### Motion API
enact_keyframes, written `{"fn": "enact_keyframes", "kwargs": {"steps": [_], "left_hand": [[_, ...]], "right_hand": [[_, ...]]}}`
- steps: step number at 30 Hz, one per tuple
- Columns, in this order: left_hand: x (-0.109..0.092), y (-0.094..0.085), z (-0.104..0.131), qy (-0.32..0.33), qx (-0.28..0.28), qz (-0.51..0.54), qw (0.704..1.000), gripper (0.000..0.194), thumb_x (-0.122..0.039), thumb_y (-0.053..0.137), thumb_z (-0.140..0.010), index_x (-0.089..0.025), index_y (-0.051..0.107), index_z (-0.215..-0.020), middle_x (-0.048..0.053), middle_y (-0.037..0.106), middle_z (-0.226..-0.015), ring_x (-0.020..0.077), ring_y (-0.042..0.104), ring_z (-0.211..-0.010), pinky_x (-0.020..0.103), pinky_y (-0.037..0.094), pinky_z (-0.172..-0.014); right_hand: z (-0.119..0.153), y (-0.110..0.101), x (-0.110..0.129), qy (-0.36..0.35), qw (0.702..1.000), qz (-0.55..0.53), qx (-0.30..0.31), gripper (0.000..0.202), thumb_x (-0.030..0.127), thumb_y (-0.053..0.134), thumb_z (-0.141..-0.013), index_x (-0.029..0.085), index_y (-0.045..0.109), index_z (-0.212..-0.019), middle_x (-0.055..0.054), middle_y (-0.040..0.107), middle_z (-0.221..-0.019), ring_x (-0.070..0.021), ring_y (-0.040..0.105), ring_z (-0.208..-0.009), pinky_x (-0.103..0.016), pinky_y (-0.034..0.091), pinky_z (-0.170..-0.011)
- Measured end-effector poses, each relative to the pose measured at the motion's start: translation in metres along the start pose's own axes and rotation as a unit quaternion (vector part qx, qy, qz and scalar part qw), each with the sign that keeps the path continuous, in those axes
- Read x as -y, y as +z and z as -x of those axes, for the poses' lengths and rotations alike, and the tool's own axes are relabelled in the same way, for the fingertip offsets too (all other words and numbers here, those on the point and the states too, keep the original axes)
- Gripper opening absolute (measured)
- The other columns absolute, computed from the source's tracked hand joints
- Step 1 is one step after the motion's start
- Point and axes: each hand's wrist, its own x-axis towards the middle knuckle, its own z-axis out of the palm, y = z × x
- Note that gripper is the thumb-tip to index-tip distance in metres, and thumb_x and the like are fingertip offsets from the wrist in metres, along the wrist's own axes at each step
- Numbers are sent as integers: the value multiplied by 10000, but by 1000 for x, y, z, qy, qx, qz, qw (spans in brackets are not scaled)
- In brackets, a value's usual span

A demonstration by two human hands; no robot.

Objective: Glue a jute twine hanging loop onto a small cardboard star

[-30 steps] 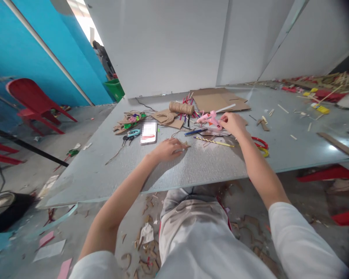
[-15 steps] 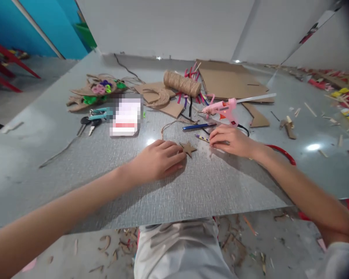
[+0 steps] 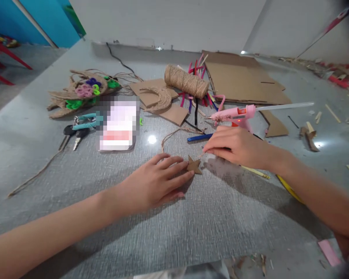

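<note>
A small cardboard star [image 3: 194, 165] lies flat on the grey table, with the fingertips of my left hand [image 3: 159, 178] resting on its left side. That hand's fingers are spread. My right hand [image 3: 231, 147] is just up and to the right of the star, its thumb and fingers pinched together near a thin strand; what they grip is too small to make out. Behind it lies a pink glue gun [image 3: 235, 113] with a clear stick. A blue pen [image 3: 199, 137] and a yellow pencil [image 3: 256, 172] lie near my right hand.
A twine roll [image 3: 186, 80], pipe cleaners [image 3: 196, 104], cardboard sheets [image 3: 238, 77] and a twine-wrapped crescent [image 3: 159, 99] are at the back. On the left are a decorated twine piece [image 3: 84, 91], keys [image 3: 78, 135] and a blurred phone-like object [image 3: 119, 126].
The view has shifted closer. My right hand has come nearer to the star, and the pencil now shows beneath it. My left hand's fingers have spread over the star's edge.
</note>
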Motion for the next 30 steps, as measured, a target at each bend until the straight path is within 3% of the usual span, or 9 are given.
{"fn": "enact_keyframes", "kwargs": {"steps": [5,11,16,20,24,27,30], "left_hand": [[19,-6,3,50,26,54,997,377,-346,433,-938,-189,481,-1277,82,526,-1312,263,493,-1182,423,376,-951],[27,-5,2,63,21,75,995,358,-370,453,-927,-188,514,-1229,87,532,-1300,258,498,-1180,418,390,-957],[25,-3,5,47,14,79,996,339,-371,421,-937,-186,532,-1199,73,528,-1304,251,491,-1177,408,401,-951],[24,-3,7,21,-20,69,997,357,-372,460,-916,-186,529,-1214,76,556,-1253,251,494,-1162,393,407,-945],[21,-8,6,-9,-92,77,993,200,-282,476,-909,-186,579,-1051,47,653,-1034,206,575,-994,358,442,-854],[14,-15,1,-85,-122,161,976,71,-248,491,-902,-198,517,-946,34,659,-949,173,597,-882,334,471,-763],[4,-21,-4,-146,-134,271,942,86,-257,515,-899,-209,445,-907,33,649,-946,146,603,-863,290,503,-728]], "right_hand": [[-13,4,0,-43,998,-4,45,190,252,477,-900,199,660,-896,-29,602,-811,-149,473,-794,-279,362,-692],[-26,10,4,-62,994,-27,86,172,233,497,-882,169,653,-854,-34,544,-783,-138,426,-750,-282,352,-713],[-25,15,4,-57,994,-60,68,185,248,484,-895,165,645,-858,-45,543,-818,-139,424,-771,-279,359,-720],[-23,17,4,-60,994,-71,63,197,210,442,-908,168,634,-888,-52,552,-849,-145,424,-784,-290,373,-731],[-23,19,7,-72,992,-92,51,180,180,436,-909,160,614,-929,-56,587,-877,-141,447,-800,-282,396,-724],[-23,17,17,-90,990,-108,11,145,179,448,-909,174,593,-916,-28,626,-847,-130,481,-785,-273,413,-729],[-22,12,33,-103,993,-57,-17,217,188,392,-930,214,575,-816,12,633,-762,-129,502,-729,-269,419,-698]]}}
